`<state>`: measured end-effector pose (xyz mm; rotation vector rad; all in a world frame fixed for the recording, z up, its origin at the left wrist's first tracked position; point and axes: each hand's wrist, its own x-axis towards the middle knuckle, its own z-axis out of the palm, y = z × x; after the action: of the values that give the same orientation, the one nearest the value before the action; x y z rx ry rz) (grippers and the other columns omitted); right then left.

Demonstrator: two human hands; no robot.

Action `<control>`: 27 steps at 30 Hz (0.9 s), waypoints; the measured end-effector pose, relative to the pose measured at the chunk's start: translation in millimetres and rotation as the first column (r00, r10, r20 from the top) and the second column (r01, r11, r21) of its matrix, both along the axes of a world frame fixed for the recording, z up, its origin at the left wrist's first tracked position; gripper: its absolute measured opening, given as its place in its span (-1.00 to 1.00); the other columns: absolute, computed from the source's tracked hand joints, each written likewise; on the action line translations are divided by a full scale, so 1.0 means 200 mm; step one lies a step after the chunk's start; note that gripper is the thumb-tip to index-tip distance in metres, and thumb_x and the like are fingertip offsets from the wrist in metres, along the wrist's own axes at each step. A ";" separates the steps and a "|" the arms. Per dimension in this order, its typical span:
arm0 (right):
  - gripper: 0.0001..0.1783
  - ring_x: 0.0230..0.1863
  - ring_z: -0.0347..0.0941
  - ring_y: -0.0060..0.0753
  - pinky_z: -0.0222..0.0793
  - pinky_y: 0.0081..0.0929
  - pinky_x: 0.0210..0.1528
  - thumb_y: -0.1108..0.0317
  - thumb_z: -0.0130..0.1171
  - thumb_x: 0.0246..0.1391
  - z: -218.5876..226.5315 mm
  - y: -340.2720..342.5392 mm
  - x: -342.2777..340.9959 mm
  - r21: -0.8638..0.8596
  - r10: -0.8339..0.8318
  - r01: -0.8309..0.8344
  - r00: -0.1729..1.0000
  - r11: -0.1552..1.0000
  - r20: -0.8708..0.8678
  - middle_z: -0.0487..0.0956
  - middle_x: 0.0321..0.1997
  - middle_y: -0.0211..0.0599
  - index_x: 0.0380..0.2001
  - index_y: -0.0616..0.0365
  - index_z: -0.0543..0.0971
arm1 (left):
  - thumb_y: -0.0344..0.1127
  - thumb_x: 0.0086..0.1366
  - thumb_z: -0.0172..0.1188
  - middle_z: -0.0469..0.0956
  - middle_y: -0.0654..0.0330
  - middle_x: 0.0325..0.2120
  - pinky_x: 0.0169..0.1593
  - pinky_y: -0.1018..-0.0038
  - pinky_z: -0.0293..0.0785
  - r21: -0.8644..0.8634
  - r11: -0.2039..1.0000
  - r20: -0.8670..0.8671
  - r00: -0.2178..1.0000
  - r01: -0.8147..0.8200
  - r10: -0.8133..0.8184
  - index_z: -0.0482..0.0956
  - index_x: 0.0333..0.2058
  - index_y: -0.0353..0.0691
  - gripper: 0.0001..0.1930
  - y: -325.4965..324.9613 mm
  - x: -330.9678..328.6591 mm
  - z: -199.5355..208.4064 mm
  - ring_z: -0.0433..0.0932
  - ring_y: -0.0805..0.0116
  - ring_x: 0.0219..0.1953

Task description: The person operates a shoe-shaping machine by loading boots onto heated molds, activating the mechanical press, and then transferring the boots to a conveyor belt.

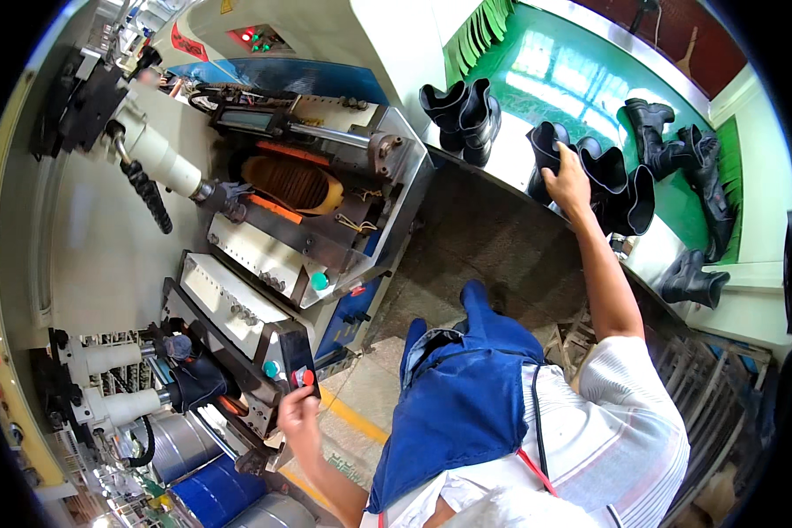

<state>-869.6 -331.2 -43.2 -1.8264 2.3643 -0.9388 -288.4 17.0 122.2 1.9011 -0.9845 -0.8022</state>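
My right hand is closed on the upper of a black boot, which stands on the white ledge at the right. More black boots stand close beside it. Over at the moulding machine, my left hand is by a red push button on a dark control box. Its fingers are loosely bent, and nothing shows in its grasp. Whether the fingertips press the button cannot be made out. A green button sits just left of the box.
An open mould with a ribbed sole shape lies in the machine at the left. A black boot upper is fitted on a lower arm. Blue and grey drums stand below. Several boots lie on the green surface; a metal rack stands right.
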 end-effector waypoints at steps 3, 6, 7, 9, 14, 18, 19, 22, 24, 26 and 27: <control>-0.47 0.09 0.63 0.16 0.55 0.04 0.11 -0.06 0.37 0.15 0.09 -0.14 0.08 0.425 0.013 0.004 0.999 0.905 -0.037 0.65 0.09 0.03 -0.04 0.17 0.64 | -0.46 0.41 0.27 0.69 0.22 -0.09 -0.02 0.51 0.54 0.200 0.970 0.009 0.990 0.134 -0.139 0.65 0.07 -0.30 -0.72 -0.04 -0.23 -0.05 0.60 0.50 -0.15; -0.61 -0.10 0.66 0.19 0.56 0.08 -0.04 0.00 0.35 0.09 0.01 -0.25 -0.02 0.306 0.021 -0.016 1.000 0.952 -0.014 0.69 -0.25 0.00 -0.40 0.16 0.69 | -0.47 0.41 0.28 0.69 0.21 -0.03 0.04 0.48 0.54 0.240 0.957 -0.059 0.987 0.162 -0.153 0.64 0.09 -0.30 -0.70 -0.07 -0.40 -0.07 0.61 0.48 -0.09; -0.66 -0.12 0.66 0.20 0.56 0.08 -0.07 0.06 0.32 0.08 0.02 -0.29 -0.07 0.258 0.033 -0.034 0.999 0.966 0.008 0.68 -0.28 0.02 -0.43 0.17 0.68 | -0.47 0.41 0.28 0.69 0.21 -0.02 0.04 0.48 0.54 0.226 0.960 -0.088 0.985 0.164 -0.148 0.64 0.10 -0.29 -0.69 -0.08 -0.46 -0.09 0.61 0.48 -0.09; -0.67 -0.37 0.62 0.15 0.53 0.04 -0.22 0.12 0.25 0.06 0.02 -0.34 -0.23 0.017 0.052 -0.052 0.998 0.999 0.025 0.63 -0.42 0.07 -0.49 0.23 0.61 | -0.46 0.41 0.29 0.70 0.18 -0.02 0.04 0.48 0.55 0.226 0.958 -0.081 0.983 0.178 -0.164 0.65 0.08 -0.30 -0.71 -0.14 -0.54 -0.10 0.63 0.47 -0.08; -0.88 -0.49 0.48 -0.65 0.40 -0.57 -0.41 0.44 0.27 0.17 0.58 -0.28 -0.52 -0.231 0.324 -0.248 0.458 0.941 0.828 0.64 -0.46 -0.49 -0.37 0.26 0.72 | -0.48 0.40 0.29 0.71 0.12 -0.01 -0.02 0.44 0.61 0.193 0.946 -0.094 0.964 0.262 -0.248 0.68 -0.03 -0.35 -0.80 -0.24 -0.80 -0.18 0.68 0.40 -0.07; -0.83 -0.27 0.69 -0.34 0.64 -0.41 -0.07 0.51 0.21 0.07 0.91 -0.21 -0.50 -0.473 0.462 -0.178 -0.101 0.863 0.881 0.73 -0.30 -0.26 -0.25 0.26 0.69 | -0.47 0.38 0.30 0.72 0.14 -0.03 -0.04 0.44 0.62 0.131 0.915 -0.082 0.924 0.383 -0.375 0.70 -0.07 -0.32 -0.82 -0.43 -0.93 -0.13 0.70 0.37 -0.09; -0.82 -0.26 0.70 -0.32 0.64 -0.39 -0.06 0.49 0.21 0.07 0.95 -0.21 -0.51 -0.479 0.457 -0.186 -0.150 0.858 0.877 0.73 -0.28 -0.25 -0.24 0.26 0.68 | -0.46 0.38 0.30 0.72 0.15 -0.04 -0.03 0.44 0.62 0.110 0.910 -0.095 0.916 0.399 -0.390 0.70 -0.07 -0.31 -0.82 -0.45 -0.95 -0.13 0.70 0.36 -0.08; -0.75 -0.21 0.71 -0.24 0.65 -0.29 0.00 0.39 0.18 0.07 1.05 -0.20 -0.42 -0.404 0.366 -0.147 -0.227 0.903 0.902 0.74 -0.21 -0.19 -0.20 0.27 0.66 | -0.45 0.40 0.29 0.71 0.16 -0.03 0.00 0.43 0.62 0.088 0.891 -0.119 0.893 0.444 -0.434 0.70 -0.08 -0.31 -0.84 -0.51 -0.99 -0.11 0.69 0.37 -0.05; -0.61 -0.22 0.69 -0.17 0.64 -0.31 -0.06 0.36 0.21 -0.01 1.25 -0.10 -0.22 -0.402 0.367 -0.252 -0.175 0.881 0.914 0.73 -0.19 -0.09 -0.11 0.36 0.65 | -0.43 0.42 0.29 0.71 0.16 -0.03 0.02 0.41 0.61 0.068 0.883 -0.106 0.883 0.464 -0.456 0.70 -0.05 -0.31 -0.82 -0.53 -1.00 -0.10 0.67 0.36 -0.03; -0.56 -0.26 0.68 -0.17 0.63 -0.33 -0.13 0.35 0.23 -0.08 1.28 -0.06 -0.13 -0.389 0.360 -0.392 -0.148 0.834 0.921 0.71 -0.20 -0.03 -0.11 0.41 0.64 | -0.40 0.40 0.31 0.71 0.14 -0.07 -0.01 0.43 0.62 0.073 0.889 -0.128 0.888 0.453 -0.442 0.72 -0.02 -0.28 -0.78 -0.57 -1.05 -0.08 0.69 0.36 -0.08; -0.55 -0.26 0.68 -0.16 0.63 -0.34 -0.13 0.35 0.23 -0.08 1.31 -0.03 -0.11 -0.404 0.396 -0.498 -0.127 0.768 0.910 0.71 -0.19 0.01 -0.12 0.45 0.65 | -0.39 0.38 0.31 0.72 0.15 -0.08 -0.02 0.45 0.63 0.040 0.872 -0.106 0.869 0.489 -0.483 0.73 -0.02 -0.27 -0.77 -0.60 -1.04 -0.04 0.70 0.37 -0.10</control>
<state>-891.4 -338.0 218.4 -1.0052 0.7061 -1.2768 -496.0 -103.5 114.5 1.6646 -1.4212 -1.2144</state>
